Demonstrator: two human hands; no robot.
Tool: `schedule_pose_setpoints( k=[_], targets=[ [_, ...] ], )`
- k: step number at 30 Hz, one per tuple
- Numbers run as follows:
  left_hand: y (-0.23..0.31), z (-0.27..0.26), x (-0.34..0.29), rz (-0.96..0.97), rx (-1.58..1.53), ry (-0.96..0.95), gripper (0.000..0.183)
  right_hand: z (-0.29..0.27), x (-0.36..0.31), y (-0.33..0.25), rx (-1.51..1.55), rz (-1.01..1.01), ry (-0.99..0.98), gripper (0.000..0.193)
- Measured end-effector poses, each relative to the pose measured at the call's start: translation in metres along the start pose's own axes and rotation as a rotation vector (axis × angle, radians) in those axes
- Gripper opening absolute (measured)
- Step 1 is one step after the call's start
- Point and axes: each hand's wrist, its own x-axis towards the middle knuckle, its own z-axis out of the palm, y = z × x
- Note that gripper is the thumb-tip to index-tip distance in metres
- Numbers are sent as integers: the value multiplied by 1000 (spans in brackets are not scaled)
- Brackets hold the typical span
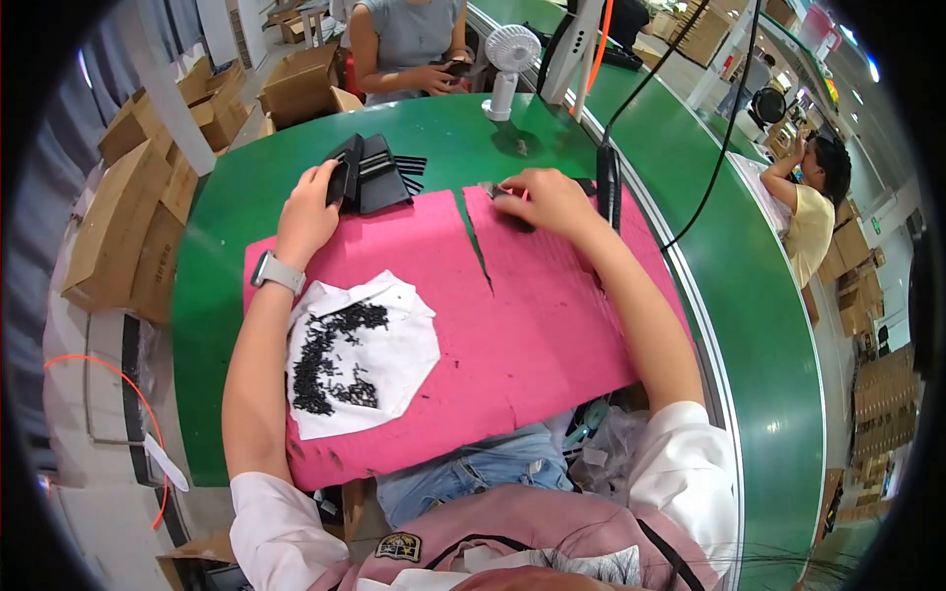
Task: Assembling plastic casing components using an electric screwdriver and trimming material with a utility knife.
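At the far left of a pink mat [532, 335], my left hand [309, 215] closes its fingers on the near edge of a black rectangular piece [344, 175]. Beside that piece lie a flat black panel [380, 177] and several thin black strips [411, 172]. My right hand [550, 204] is bent at the mat's far right edge, its thumb and fingers around a small dark piece [514, 218] whose kind I cannot make out. Nearer to me, many small black screw-like parts [313, 369] are spread on a white cloth [399, 379].
A black pen-shaped tool [608, 187] on a cable stands just right of my right hand. A white handheld fan [503, 74] is on the green table [222, 295]. Across it sits a person [409, 49]; another [813, 197] is at the right. Cardboard boxes [128, 236] stand left.
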Motion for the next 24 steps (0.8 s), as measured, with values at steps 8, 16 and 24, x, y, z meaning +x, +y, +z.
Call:
schedule_pose_setpoints(
  k=[8,16,24],
  targets=[
    [61,-53,-5,262,-130,321,42,6,15,87,-443,156,-122,35],
    [142,-50,-74,773,199,267,14,-12,-12,52,-231,-117,245,48],
    [166,-56,-143,749,218,-151,36,-11,-91,-72,420,-418,185,28]
  ],
)
